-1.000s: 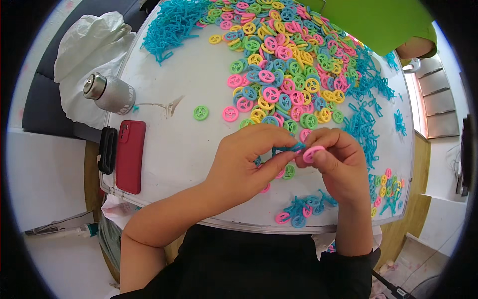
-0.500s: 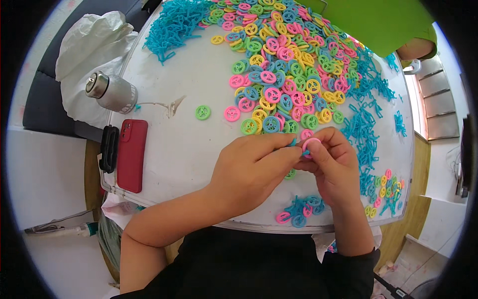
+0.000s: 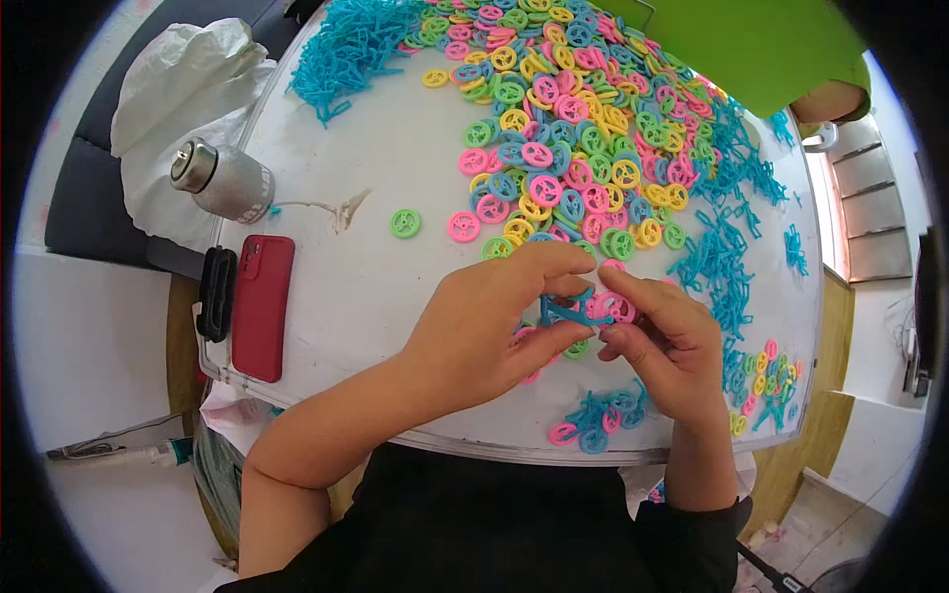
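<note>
The left hand (image 3: 484, 331) pinched a blue clip (image 3: 563, 311), its long axis pointing right toward the pink wheel (image 3: 615, 306) pinched in the right hand (image 3: 667, 351).

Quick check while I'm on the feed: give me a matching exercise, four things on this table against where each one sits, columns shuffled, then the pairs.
Things
1. red phone
2. silver can
3. blue stick piece
4. lone green wheel

Places
A. on bare white table, apart from the big pile
B. between the left hand and right hand
C. at the table's left edge, beside a black object
D. lying by the white bag

Pairs: 1-C, 2-D, 3-B, 4-A
</note>
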A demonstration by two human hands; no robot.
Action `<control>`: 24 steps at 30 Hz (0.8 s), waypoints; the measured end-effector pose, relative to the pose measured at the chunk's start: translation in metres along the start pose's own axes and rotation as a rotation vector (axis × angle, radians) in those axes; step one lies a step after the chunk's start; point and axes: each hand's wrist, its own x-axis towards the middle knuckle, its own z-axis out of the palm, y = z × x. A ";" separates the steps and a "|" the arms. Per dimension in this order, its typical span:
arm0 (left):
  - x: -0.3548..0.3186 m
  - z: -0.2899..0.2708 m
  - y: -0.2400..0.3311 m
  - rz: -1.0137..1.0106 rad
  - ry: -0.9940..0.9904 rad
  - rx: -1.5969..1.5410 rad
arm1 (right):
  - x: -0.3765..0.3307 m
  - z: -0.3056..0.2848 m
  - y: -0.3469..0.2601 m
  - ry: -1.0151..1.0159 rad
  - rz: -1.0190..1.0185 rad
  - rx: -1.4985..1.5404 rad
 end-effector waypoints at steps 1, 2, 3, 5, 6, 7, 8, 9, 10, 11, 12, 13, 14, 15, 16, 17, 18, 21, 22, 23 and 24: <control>0.000 0.000 -0.001 -0.006 -0.007 -0.021 | 0.000 -0.001 0.003 -0.011 -0.028 -0.020; 0.000 0.001 -0.001 -0.013 -0.015 -0.042 | 0.001 -0.002 0.004 -0.022 -0.057 -0.040; 0.000 0.000 0.001 -0.014 -0.015 -0.042 | 0.002 -0.003 0.005 -0.023 -0.056 -0.039; 0.002 -0.002 0.007 -0.138 -0.067 -0.079 | 0.003 -0.007 0.006 -0.061 -0.166 -0.208; 0.001 -0.002 0.006 -0.138 -0.066 -0.078 | 0.004 -0.008 0.006 -0.062 -0.166 -0.207; 0.000 -0.001 0.003 -0.102 -0.052 -0.009 | 0.006 -0.009 0.004 -0.080 -0.206 -0.274; -0.001 0.000 0.002 -0.065 -0.037 0.060 | 0.007 -0.010 0.003 -0.099 -0.247 -0.342; -0.001 0.000 0.003 -0.065 -0.037 0.061 | 0.006 -0.010 0.003 -0.099 -0.247 -0.341; -0.001 0.000 0.003 -0.090 -0.027 0.054 | 0.006 -0.010 0.003 -0.095 -0.225 -0.314; -0.001 -0.001 0.004 -0.115 -0.015 0.048 | 0.006 -0.010 0.003 -0.091 -0.204 -0.287; -0.001 0.000 0.003 -0.111 -0.016 0.047 | 0.004 -0.010 0.002 -0.088 -0.205 -0.290; -0.002 0.001 0.000 -0.121 -0.005 -0.042 | 0.002 -0.010 0.001 -0.084 -0.100 -0.101; -0.003 0.002 -0.001 -0.129 0.006 -0.131 | 0.000 -0.010 0.000 -0.079 0.004 0.087; -0.002 0.000 0.000 -0.124 0.006 -0.127 | 0.000 -0.010 -0.001 -0.077 -0.002 0.086; -0.002 -0.002 0.001 -0.106 -0.002 -0.068 | 0.000 -0.010 -0.004 -0.089 0.026 0.052; -0.002 -0.003 0.002 -0.087 -0.010 -0.009 | 0.001 -0.010 -0.005 -0.100 0.054 0.017; -0.001 -0.003 0.002 -0.080 -0.007 -0.006 | 0.003 -0.011 -0.004 -0.098 0.046 0.014; -0.003 0.002 0.004 -0.163 -0.042 -0.014 | 0.008 -0.012 -0.001 -0.134 -0.226 -0.311; -0.004 0.004 0.005 -0.218 -0.043 0.001 | 0.008 -0.011 -0.002 -0.135 -0.250 -0.395; -0.004 0.006 0.005 -0.273 -0.045 0.016 | 0.009 -0.011 -0.003 -0.135 -0.273 -0.479; -0.004 0.007 0.006 -0.271 -0.046 0.016 | 0.007 -0.009 -0.003 -0.133 -0.273 -0.481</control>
